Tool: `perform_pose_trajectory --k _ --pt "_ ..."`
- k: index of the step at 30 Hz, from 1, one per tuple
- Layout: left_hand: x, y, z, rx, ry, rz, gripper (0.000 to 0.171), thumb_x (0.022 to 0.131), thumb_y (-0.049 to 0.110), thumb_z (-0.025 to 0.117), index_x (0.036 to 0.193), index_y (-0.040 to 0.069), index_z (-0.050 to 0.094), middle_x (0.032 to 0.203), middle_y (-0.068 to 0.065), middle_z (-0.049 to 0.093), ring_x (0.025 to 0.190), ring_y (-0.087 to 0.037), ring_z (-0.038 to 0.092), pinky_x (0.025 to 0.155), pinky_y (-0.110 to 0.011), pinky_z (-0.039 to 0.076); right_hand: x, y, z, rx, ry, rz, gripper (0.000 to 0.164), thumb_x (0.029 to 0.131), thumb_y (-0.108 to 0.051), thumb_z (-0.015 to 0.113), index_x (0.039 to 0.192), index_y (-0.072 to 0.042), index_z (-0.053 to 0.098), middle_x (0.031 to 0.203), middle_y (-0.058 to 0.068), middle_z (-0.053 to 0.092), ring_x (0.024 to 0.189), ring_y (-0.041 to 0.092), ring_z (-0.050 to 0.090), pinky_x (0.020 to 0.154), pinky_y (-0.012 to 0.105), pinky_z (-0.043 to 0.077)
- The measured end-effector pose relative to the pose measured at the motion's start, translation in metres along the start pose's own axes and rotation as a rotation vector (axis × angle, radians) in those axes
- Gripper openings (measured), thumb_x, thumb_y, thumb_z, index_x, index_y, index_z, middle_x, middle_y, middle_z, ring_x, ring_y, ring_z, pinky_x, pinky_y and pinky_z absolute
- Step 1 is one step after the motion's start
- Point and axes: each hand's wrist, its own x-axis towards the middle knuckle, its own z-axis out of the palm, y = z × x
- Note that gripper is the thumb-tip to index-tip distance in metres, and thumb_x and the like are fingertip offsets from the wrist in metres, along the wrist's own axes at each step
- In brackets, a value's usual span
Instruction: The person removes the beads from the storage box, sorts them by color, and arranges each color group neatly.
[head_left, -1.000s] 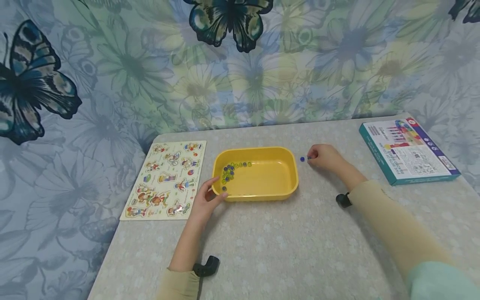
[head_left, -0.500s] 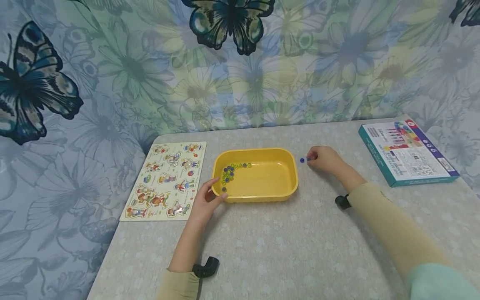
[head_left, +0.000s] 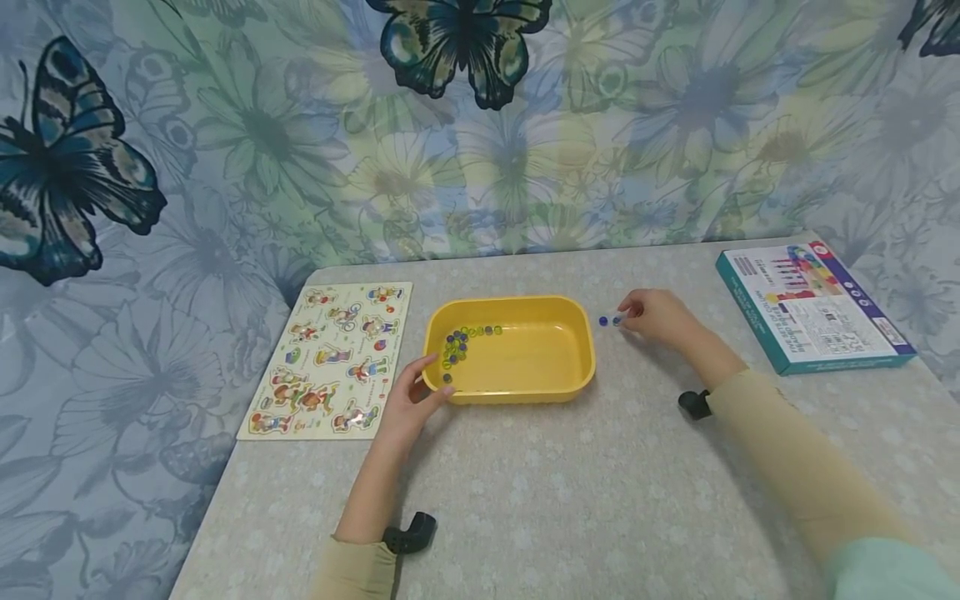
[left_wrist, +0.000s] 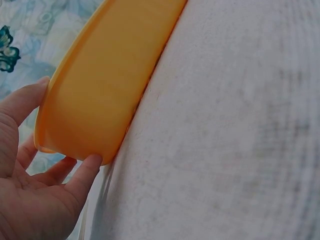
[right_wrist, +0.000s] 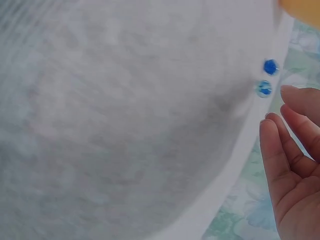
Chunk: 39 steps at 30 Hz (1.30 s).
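Observation:
A yellow tray stands mid-table, with several blue and yellow-green marbles gathered at its left side. My left hand holds the tray's near left corner between thumb and fingers; the left wrist view shows its fingertips on the rim and outer wall. Right of the tray lie two marbles on the table: a solid-looking blue marble and a clear marble with a blue swirl. My right hand is just beside the clear one, fingertips apart from it, nothing between them.
On the left lies a cream picture board with cartoon figures, its edge near my left hand. A flat teal-and-white box lies at the back right. The flower-patterned wall rises behind the table.
My right fingers were at the second marble; they have drawn back slightly to the right and let go, leaving it beside the other blue one. My left hand stays on the tray.

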Motion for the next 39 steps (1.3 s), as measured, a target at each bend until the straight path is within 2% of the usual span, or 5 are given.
perform_pose_trajectory --k 9,14,21,30,39 --pt "-0.001 0.003 -0.001 -0.026 -0.019 -0.026 0.062 0.081 0.023 0.073 0.136 0.026 0.044 0.143 0.005 0.035 0.129 -0.023 0.039 0.101 -0.042 0.039 -0.007 -0.020 -0.014 0.012 0.083 -0.077 0.028 0.087 -0.020 0.065 0.110 -0.004 0.063 0.094 0.010 0.061 0.082 0.025 0.053 0.071 0.035 0.051" --pt "0.000 0.000 0.000 -0.025 -0.015 -0.008 0.059 0.083 0.020 0.071 0.136 0.026 0.045 0.142 0.005 0.035 0.129 -0.023 0.039 0.101 -0.043 0.039 -0.011 -0.042 -0.016 0.017 0.127 -0.146 0.027 0.087 -0.020 0.065 0.109 -0.005 0.064 0.093 0.008 0.062 0.083 0.024 0.055 0.070 0.036 0.051" --pt "-0.001 0.000 0.001 -0.017 -0.006 0.010 0.059 0.082 0.023 0.072 0.134 0.028 0.046 0.141 0.005 0.037 0.128 -0.024 0.040 0.099 -0.045 0.041 -0.015 -0.072 -0.012 0.089 0.128 -0.205 0.025 0.087 -0.019 0.066 0.108 -0.006 0.065 0.094 0.006 0.063 0.087 0.022 0.056 0.069 0.034 0.052" --pt "-0.001 0.006 -0.001 -0.031 -0.028 -0.051 0.062 0.083 0.018 0.072 0.138 0.024 0.043 0.144 0.003 0.034 0.130 -0.025 0.037 0.101 -0.044 0.039 -0.013 -0.103 0.008 0.125 0.078 -0.317 0.025 0.086 -0.017 0.068 0.107 -0.004 0.066 0.092 0.005 0.063 0.084 0.020 0.056 0.072 0.032 0.051" --pt "-0.002 0.004 0.000 -0.019 -0.014 -0.022 0.060 0.083 0.021 0.072 0.136 0.026 0.044 0.142 0.006 0.035 0.128 -0.022 0.040 0.099 -0.042 0.041 -0.010 -0.141 0.046 0.109 -0.002 -0.400 0.025 0.084 -0.019 0.069 0.106 -0.007 0.068 0.088 0.000 0.064 0.079 0.014 0.058 0.069 0.025 0.051"
